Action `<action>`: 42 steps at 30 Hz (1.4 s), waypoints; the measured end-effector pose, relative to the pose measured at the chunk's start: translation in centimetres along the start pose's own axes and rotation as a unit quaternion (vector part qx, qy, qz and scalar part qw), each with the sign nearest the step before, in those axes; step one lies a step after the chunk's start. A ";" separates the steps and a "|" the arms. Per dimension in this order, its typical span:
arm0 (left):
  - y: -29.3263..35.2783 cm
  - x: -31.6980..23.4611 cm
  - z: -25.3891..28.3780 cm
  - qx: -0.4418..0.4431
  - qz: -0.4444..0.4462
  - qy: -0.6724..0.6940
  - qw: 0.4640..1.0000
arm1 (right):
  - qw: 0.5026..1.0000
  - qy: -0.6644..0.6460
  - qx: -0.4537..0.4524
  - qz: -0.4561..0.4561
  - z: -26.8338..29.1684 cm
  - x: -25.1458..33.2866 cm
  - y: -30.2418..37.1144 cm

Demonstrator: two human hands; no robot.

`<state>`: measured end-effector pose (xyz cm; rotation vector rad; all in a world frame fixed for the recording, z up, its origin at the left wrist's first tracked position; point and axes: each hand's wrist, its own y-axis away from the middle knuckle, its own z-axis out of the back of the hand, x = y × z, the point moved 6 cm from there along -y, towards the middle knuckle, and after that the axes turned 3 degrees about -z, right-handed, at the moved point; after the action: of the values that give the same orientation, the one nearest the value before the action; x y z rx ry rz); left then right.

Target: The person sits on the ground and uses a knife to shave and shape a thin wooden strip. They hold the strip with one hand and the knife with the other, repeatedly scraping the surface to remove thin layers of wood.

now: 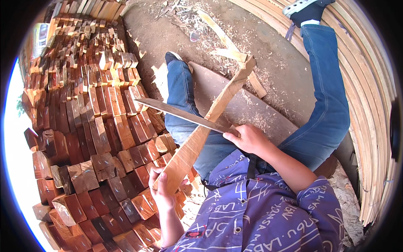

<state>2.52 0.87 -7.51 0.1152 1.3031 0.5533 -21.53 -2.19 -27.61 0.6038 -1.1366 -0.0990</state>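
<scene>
My left hand (163, 189), low and left of centre, is closed round the near end of a long, narrow wooden slat (187, 153). The slat slants up and to the right, and its far end lies above a plank on the ground. In my right hand (252, 139) I grip a long knife (174, 111) with a dull grey-brown blade and a pointed tip. Its handle is mostly hidden in my fist. The blade crosses over the middle of the slat, its tip pointing left; whether it touches the wood I cannot tell.
Stacked wooden blocks (100, 168) fill the left side. Between my legs, a brown plank (247, 110) lies strewn with shavings. Beyond it are cut wood pieces (216, 28) and chips on the ground. Long pale strips (361, 84) are piled at the right, under one foot.
</scene>
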 end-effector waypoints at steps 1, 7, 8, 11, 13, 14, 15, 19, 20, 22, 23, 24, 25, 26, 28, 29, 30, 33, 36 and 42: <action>-0.4 0.6 0.7 -0.009 0.007 0.008 1.000 | 1.000 -0.011 0.007 0.013 -0.2 1.0 0.3; -0.2 1.2 1.1 0.000 0.009 0.024 1.000 | 0.992 -0.010 0.065 0.109 0.9 5.9 3.1; 0.0 0.9 0.5 -0.003 0.008 0.021 1.000 | 0.992 -0.018 0.035 0.123 0.6 4.8 2.6; 0.0 -0.1 -0.3 0.005 0.018 -0.005 1.000 | 0.995 0.084 -0.030 -0.041 1.5 -3.5 -0.8; -0.3 1.3 0.9 -0.016 0.019 0.012 1.000 | 0.991 0.030 -0.032 -0.124 3.8 -8.5 -3.3; -0.5 1.2 1.1 -0.014 0.020 0.014 1.000 | 0.985 0.012 -0.037 -0.170 4.1 -11.1 -3.7; -0.7 1.2 1.1 -0.013 0.020 0.018 1.000 | 0.976 -0.004 -0.043 -0.214 4.3 -12.8 -4.0; -1.2 0.8 0.5 -0.017 0.015 0.023 0.999 | 0.981 -0.106 -0.082 -0.138 3.8 -8.4 -2.3; -1.3 0.7 0.7 -0.027 0.016 0.022 0.999 | 0.985 -0.129 -0.079 -0.088 3.9 -5.7 -1.9; -1.1 0.2 0.7 -0.044 0.020 0.011 0.999 | 0.986 -0.154 -0.057 -0.011 3.6 -0.7 -1.1; -1.3 -0.2 0.3 -0.045 0.018 0.005 0.999 | 0.987 -0.154 -0.043 0.016 3.5 1.2 -0.8; -1.3 -0.5 0.1 -0.031 0.014 0.003 0.999 | 0.984 -0.155 -0.037 0.076 3.2 2.8 -0.5; -1.1 -0.7 -0.2 -0.014 0.007 -0.005 1.000 | 0.988 -0.107 -0.028 0.103 2.6 3.2 -0.6; -0.8 -1.0 -0.7 0.002 0.000 -0.013 1.000 | 0.995 -0.059 -0.017 0.085 2.2 2.7 -1.1; 0.3 -1.9 -2.4 -0.002 -0.007 -0.005 1.000 | 0.998 0.003 -0.007 0.058 1.1 1.1 -1.8; 0.3 -1.6 -2.3 -0.001 -0.003 -0.003 1.000 | 0.999 0.016 -0.013 0.049 0.9 0.3 -2.1; 0.1 -1.0 -1.9 0.000 0.001 0.000 1.000 | 0.999 0.029 -0.018 0.041 0.8 -0.6 -2.4; 0.0 0.7 -0.3 -0.013 0.011 0.008 1.000 | 0.999 -0.028 0.024 0.003 0.6 0.8 -1.5; -0.1 1.3 0.3 -0.023 0.019 0.012 0.999 | 0.999 -0.022 0.019 0.035 -0.2 1.7 -0.1; 0.5 -0.5 -1.5 -0.006 0.004 -0.028 1.000 | 0.999 0.034 -0.030 0.008 0.9 -1.7 -1.6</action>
<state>0.91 0.71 -7.31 0.1253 1.2458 0.5606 -22.71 -3.27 -29.53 0.5406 -1.0676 -0.0990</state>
